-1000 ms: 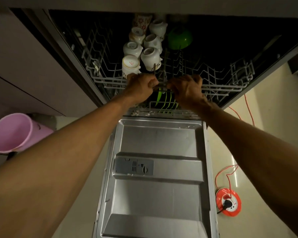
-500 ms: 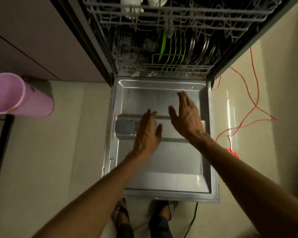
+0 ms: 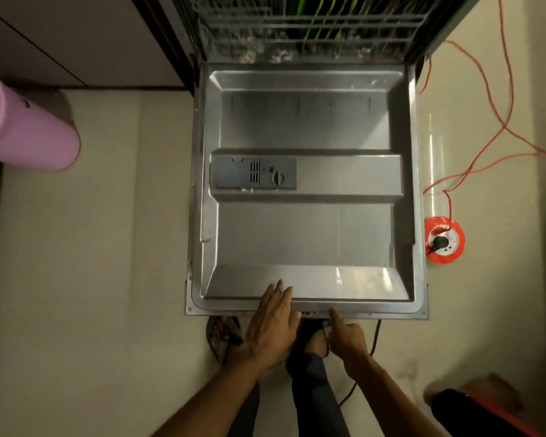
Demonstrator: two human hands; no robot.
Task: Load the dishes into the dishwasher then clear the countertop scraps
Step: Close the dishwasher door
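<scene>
Around the dishwasher door (image 3: 306, 234): pale floor (image 3: 108, 247); pink bin (image 3: 26, 134) far left, orange cord reel (image 3: 444, 240) just right.
Rack: lower rack (image 3: 306, 33) with green plates at the door's hinge end.
Left hand (image 3: 273, 323): straight fingers together on the door's front edge.
Right hand (image 3: 347, 337): thumb on that edge; other fingers can't be made out.
Change: both hands dropped from mid-door to its front edge.

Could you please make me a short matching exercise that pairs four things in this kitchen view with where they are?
Things:
1. pink bucket
2. detergent dispenser
3. orange cable reel
4. left hand

Places:
A. on the floor right of the dishwasher door
B. at the door's near edge
C. set into the door's inner panel
D. on the floor at far left

Pairs: 1-D, 2-C, 3-A, 4-B
</scene>
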